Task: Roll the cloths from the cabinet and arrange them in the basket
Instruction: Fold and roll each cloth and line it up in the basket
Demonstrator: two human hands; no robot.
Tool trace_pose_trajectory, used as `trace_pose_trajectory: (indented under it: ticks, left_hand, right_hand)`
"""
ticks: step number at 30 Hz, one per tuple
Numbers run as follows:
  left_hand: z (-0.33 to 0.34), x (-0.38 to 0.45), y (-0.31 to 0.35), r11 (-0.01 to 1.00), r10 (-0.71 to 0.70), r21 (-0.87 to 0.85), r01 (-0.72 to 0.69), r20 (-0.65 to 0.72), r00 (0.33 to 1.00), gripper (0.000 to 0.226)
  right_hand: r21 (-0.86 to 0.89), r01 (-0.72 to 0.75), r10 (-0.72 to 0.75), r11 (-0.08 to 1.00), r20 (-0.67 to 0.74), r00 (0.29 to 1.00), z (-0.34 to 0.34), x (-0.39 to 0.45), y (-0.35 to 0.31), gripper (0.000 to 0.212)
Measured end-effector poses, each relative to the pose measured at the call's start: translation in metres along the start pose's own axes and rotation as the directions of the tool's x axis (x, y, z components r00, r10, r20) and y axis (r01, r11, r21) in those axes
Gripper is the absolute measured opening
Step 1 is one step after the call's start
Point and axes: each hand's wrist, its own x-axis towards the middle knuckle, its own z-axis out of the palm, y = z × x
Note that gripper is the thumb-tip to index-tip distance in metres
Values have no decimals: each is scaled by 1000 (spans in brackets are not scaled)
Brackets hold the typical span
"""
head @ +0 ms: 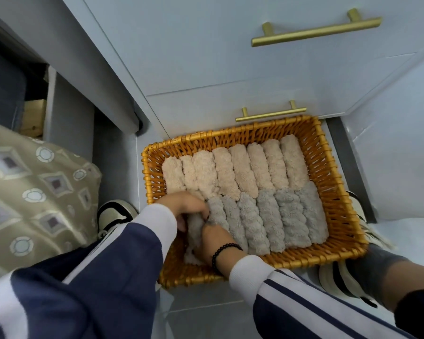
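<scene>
An orange wicker basket stands on the floor in front of the cabinet. A far row of several rolled peach cloths fills it, with a near row of several rolled grey cloths below. At the near left corner both hands hold one more grey rolled cloth. My left hand curls over its top end. My right hand, with a black bead bracelet on the wrist, grips its right side. The roll's lower end is hidden by my hands.
Pale blue cabinet drawer fronts with gold bar handles rise behind the basket. An open cabinet door stands to the left. A patterned beige cushion lies at the left. Shoes flank the basket on the floor.
</scene>
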Motion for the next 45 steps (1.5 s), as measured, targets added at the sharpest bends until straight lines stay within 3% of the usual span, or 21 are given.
trace_pose_trajectory:
  ticks: [2, 4, 6, 9, 12, 14, 17, 21, 22, 24, 27, 35, 41, 45]
  left_hand:
    - [-3, 1, 1, 1000, 3, 2, -3, -37, 999, 41]
    - [6, 3, 1, 992, 78, 114, -60, -164, 983, 27]
    - [21, 7, -1, 971, 168, 217, -102, -312, 935, 19]
    - [33, 10, -8, 971, 203, 205, -122, -446, 872, 21]
    - [29, 14, -9, 975, 193, 185, -121, -443, 876, 24]
    - [19, 13, -7, 977, 176, 184, -112, -376, 910, 19]
    - [2, 16, 1, 992, 81, 108, -62, -177, 981, 31]
    - [-9, 8, 7, 997, -42, -68, 43, 19, 999, 24]
    - [-10, 8, 7, 996, -46, -74, 47, 20, 999, 25]
    - [-10, 11, 6, 999, -31, -44, 32, 5, 999, 26]
    - [-10, 15, 5, 1000, -10, 4, 10, -18, 1000, 32]
    - [-15, 12, 12, 982, 35, 190, -15, -107, 994, 37]
    - [-19, -4, 13, 984, -27, 177, 17, 53, 998, 32]
    - [-23, -24, 17, 986, -29, 166, 17, 66, 997, 37]
  right_hand:
    - [10, -20, 20, 1000, 9, 1000, -2, -2, -1, 39]
    - [-1, -17, 17, 1000, 28, 999, -1, -2, -2, 37]
    - [-21, 0, 1, 1000, 44, 999, -1, -1, -3, 32]
    - [-40, 44, -42, 998, 46, 998, -3, -2, -4, 26]
    - [-91, 61, -62, 994, -7, 998, -8, -11, -4, 26]
    - [-260, 111, -128, 959, -49, 991, -13, -18, -9, 30]
    - [-551, 252, -343, 796, -67, 937, -24, -27, -21, 39]
    - [-811, 464, -640, 356, 150, 753, -29, -34, -31, 30]
    - [-821, 503, -649, 270, 231, 725, -30, -34, -34, 30]
    - [-815, 543, -535, 201, 373, 758, -31, -28, -37, 31]
    - [-843, 486, -309, 229, 411, 858, -33, -15, -36, 45]
    - [-891, 376, -210, 255, 329, 921, -8, 11, -37, 56]
    - [-811, 442, -276, 383, 356, 893, -17, 0, -27, 47]
    - [-777, 464, -203, 425, 418, 885, -22, -9, -20, 56]
